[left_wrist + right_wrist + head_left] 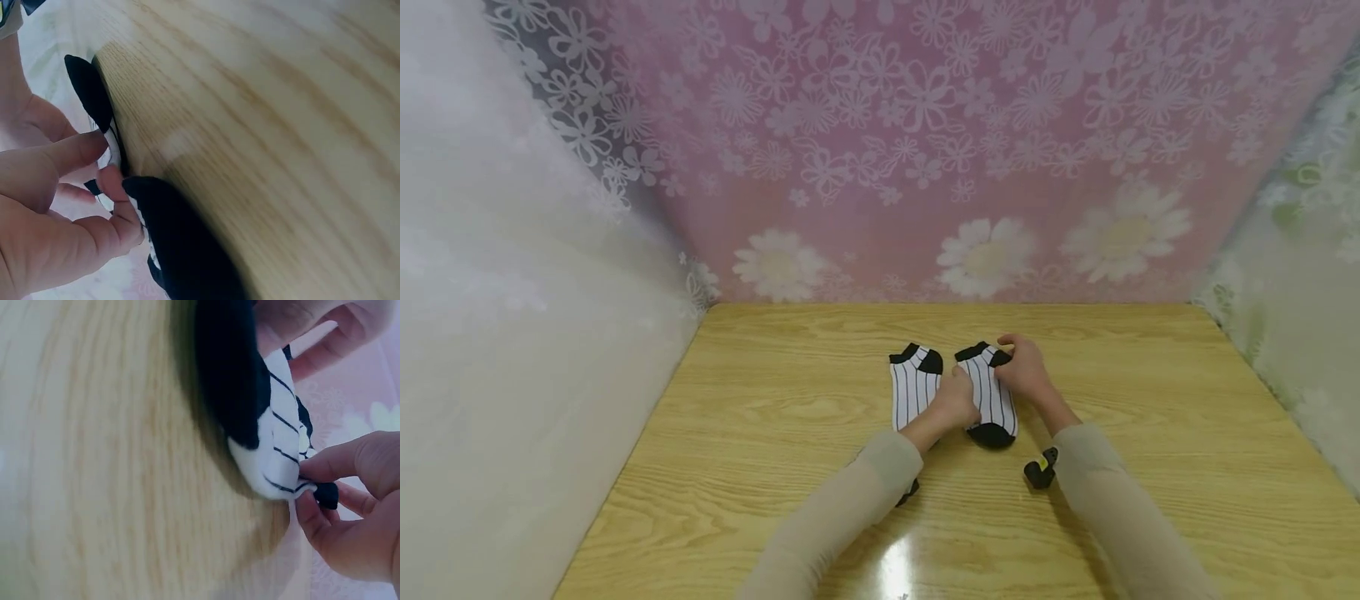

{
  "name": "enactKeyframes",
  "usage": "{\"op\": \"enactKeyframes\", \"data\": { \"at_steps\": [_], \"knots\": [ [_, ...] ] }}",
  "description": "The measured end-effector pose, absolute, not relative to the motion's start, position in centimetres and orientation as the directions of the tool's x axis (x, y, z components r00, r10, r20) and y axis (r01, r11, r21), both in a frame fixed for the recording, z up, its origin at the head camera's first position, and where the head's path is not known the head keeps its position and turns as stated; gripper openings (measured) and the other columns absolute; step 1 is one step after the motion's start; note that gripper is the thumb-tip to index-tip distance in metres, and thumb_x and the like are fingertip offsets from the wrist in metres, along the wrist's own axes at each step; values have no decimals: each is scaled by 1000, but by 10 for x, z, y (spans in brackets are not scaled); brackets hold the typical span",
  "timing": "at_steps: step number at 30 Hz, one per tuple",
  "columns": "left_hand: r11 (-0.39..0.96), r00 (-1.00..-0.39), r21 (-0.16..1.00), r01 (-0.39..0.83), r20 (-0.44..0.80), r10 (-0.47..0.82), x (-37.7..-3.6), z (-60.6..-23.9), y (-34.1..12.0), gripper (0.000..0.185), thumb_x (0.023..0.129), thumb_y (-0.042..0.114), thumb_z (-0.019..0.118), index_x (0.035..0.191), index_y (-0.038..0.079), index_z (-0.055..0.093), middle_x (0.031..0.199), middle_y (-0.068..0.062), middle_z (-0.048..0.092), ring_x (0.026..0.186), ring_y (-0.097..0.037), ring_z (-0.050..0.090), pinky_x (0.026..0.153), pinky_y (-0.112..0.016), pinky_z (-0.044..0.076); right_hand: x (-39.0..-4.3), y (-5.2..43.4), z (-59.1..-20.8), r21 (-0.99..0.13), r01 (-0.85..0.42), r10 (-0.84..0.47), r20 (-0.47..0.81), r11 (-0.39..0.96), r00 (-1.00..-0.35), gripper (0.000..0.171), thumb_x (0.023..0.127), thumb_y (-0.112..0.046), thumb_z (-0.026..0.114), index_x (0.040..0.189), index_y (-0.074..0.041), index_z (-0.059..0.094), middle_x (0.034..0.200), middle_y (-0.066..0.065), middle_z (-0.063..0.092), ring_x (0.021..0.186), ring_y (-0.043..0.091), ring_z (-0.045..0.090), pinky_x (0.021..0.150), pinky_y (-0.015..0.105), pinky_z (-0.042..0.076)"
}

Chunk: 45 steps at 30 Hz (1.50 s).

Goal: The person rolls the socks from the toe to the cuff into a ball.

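Two white ankle socks with thin black stripes and black cuffs, heels and toes lie side by side on the table. My left hand reaches across the left sock and pinches the left edge of the right sock. At that sock's black heel, my right hand pinches the opposite edge. In the right wrist view, the right thumb and fingers grip the striped fabric, with the sock's side lifted a little. My left forearm hides the left sock's lower end.
The wood-grain table ends at a pink flowered backdrop, with pale coverings at both sides. A small black device with a yellow mark sits by the right cuff. Part of another black thing shows under the left sleeve.
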<state>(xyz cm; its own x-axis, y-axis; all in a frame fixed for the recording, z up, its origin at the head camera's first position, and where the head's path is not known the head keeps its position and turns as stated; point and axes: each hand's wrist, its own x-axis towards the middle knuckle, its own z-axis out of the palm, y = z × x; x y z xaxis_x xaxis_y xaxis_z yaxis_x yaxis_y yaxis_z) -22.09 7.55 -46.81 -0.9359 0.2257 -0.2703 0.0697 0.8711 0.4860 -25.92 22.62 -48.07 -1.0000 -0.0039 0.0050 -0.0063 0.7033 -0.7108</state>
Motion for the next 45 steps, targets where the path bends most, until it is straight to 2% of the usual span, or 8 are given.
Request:
{"op": "enactKeyframes", "data": {
  "at_steps": [5, 9, 13, 22, 29, 35, 40, 45],
  "knots": [
    [851, -935, 513, 112, -237, 265, -220, -467, 73, 73, 82, 2, 71, 143, -13, 36, 98, -19, 66, 82, -20, 59, 65, -28, 50, -253, 234, -478, -853, 141, 49, -134, 503, -990, 64, 82, 2, 64, 142, 7, 42, 137, 34, 47, 120, 41, 50, 79, 36, 49],
    [793, -948, 599, 115, -172, 268, -216, -468, 68, 54, 79, 1, 68, 129, -8, 48, 90, -12, 61, 79, -19, 55, 67, -28, 48, -250, 238, -475, -913, 230, 59, -223, 337, -973, 65, 86, 1, 64, 146, 5, 40, 142, 32, 44, 111, 31, 54, 74, 24, 49],
    [656, -962, 751, 72, -121, 244, -211, -469, 64, 40, 81, 1, 67, 119, -1, 53, 85, -6, 56, 77, -16, 52, 68, -26, 45, -246, 240, -472, -936, 252, 73, -241, 246, -968, 63, 87, 2, 61, 146, 5, 40, 139, 31, 47, 98, 19, 55, 73, 21, 48],
    [288, -965, 946, -152, -205, 164, -202, -462, 55, 54, 77, -11, 67, 127, 4, 52, 99, -12, 57, 82, -18, 51, 68, -27, 45, -246, 239, -480, -961, 196, 14, -198, 194, -980, 48, 86, 9, 56, 134, 9, 51, 107, 13, 59, 77, 12, 55, 64, 25, 49],
    [121, -926, 960, -254, -278, 256, -198, -460, 44, 39, 79, -9, 68, 117, 0, 65, 103, -7, 59, 69, -12, 52, 60, -22, 43, -244, 237, -482, -975, 154, -54, -165, 162, -985, 49, 85, 11, 46, 134, 10, 54, 143, 25, 44, 103, 17, 48, 71, 21, 44],
    [67, -913, 960, -271, -278, 297, -196, -454, 31, 38, 79, -6, 73, 116, 2, 70, 106, -7, 65, 51, -9, 43, 49, -24, 37, -242, 233, -481, -980, 171, -78, -180, 106, -981, 51, 87, 10, 46, 137, 8, 53, 149, 26, 40, 98, 9, 52, 70, 21, 46],
    [117, -936, 976, -184, -210, 283, -193, -451, 22, 45, 78, -6, 75, 121, 7, 69, 130, -5, 59, 91, -17, 59, 70, -28, 50, -243, 226, -479, -982, 179, -90, -185, 65, -979, 53, 88, 9, 50, 141, 7, 50, 150, 24, 40, 94, 5, 54, 71, 21, 48],
    [133, -949, 988, -81, -117, 292, -192, -452, 15, 50, 78, -5, 74, 126, 10, 66, 144, -5, 50, 131, -36, 47, 88, -38, 52, -245, 217, -476, -981, 190, -96, -193, 30, -977, 54, 94, 1, 54, 148, 0, 44, 153, 19, 37, 95, 6, 54, 73, 22, 50]
  ]
}}
